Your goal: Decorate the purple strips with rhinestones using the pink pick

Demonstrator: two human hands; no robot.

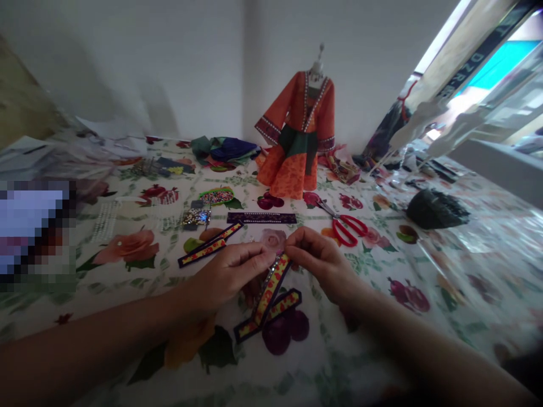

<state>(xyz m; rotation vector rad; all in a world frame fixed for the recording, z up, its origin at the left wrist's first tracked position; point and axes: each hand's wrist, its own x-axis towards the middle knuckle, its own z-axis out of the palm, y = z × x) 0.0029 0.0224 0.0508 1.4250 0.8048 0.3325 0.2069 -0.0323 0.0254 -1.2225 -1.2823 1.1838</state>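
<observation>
Near the middle, my left hand point(240, 268) pinches the upper end of a yellow and red fabric strip point(270, 286) with a dark border and a line of shiny beads. My right hand point(320, 257) meets it there, thumb and forefinger pressed together at the strip's tip; anything tiny between them is too small to make out. The strip slants down and crosses a second patterned strip point(285, 304) lying on the cloth. Left of my hands lie more such strips point(210, 246). Beyond them is a dark strip point(262, 218) edged with beads.
Red-handled scissors point(348, 230) lie open to the right. A green dish of beads point(218, 196) and a packet of glittering stones point(196, 218) sit left of centre. Behind stands a small orange dress on a form point(311, 130). Farther right is a black bundle point(436, 207).
</observation>
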